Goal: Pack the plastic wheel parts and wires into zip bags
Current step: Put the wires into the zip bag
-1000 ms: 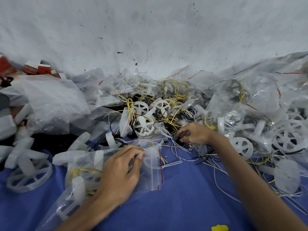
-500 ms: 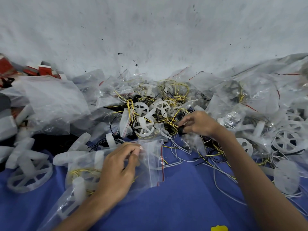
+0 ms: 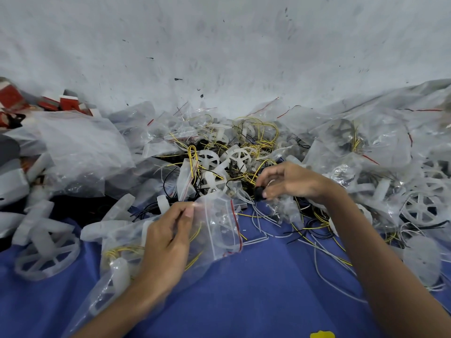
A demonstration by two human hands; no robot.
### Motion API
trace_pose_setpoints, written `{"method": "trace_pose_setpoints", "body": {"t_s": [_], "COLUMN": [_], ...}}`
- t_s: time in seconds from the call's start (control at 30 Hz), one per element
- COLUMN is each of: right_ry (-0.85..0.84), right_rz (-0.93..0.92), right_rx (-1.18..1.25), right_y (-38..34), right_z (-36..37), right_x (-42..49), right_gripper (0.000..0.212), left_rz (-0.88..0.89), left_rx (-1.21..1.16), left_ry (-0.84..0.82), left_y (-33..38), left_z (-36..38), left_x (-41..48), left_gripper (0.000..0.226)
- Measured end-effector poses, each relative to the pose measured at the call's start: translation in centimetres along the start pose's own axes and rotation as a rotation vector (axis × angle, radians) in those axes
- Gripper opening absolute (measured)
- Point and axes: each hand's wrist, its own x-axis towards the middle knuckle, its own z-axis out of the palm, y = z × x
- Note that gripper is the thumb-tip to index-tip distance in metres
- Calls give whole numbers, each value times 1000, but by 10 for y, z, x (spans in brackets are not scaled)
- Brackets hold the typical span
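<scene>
Cloth; two hands: one bag, one black part

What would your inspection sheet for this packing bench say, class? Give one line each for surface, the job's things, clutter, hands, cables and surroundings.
Surface: blue cloth covers it.
Job's things: clear zip bag with red seal line in front; white spoked plastic wheels heaped beyond.
Clutter: crumpled clear plastic bags on both sides; red-and-white boxes far left.
Hands: left hand pinches the zip bag's edge; right hand pinches a small black round part.
Cables: yellow, black and white wires tangled among the wheels.
Surroundings: scuffed white wall behind.
</scene>
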Motion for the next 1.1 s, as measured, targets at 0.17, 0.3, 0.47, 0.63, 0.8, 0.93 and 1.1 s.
{"method": "trace_pose_setpoints", "body": {"t_s": [0.17,0.3,0.47,0.63,0.8,0.93,1.1], "right_ry": [-36,-95,-48,-50,-100,-155,-102], "right_rz": [-54,-117,-278,-287,-172,-88,-158], "right_rx": [39,90,218,4,-44,-23,43], "right_y": [-14,-37,-67,-71,-44,-35,-37], "right_z": [2,9,23,21,11,7,8], "right_x": [-5,-13,-21,-18,-14,-16,-11], "right_gripper": [18,17,20,26,36,28,37], "left_rz": [-94,-167,21,137,-54,-286,-274], "left_rx": [-141,-237,-135,-52,58,174,240], "left_ry": [2,-5,-73,-284,-608,-874,-850], "left_y": [-1,4,37,73,59,38,29], "left_z": [-1,-3,-2,8,10,9,25], "left_x": [4,13,35,75,114,119,115], "left_gripper": [31,28,34,23,38,68,54]}}
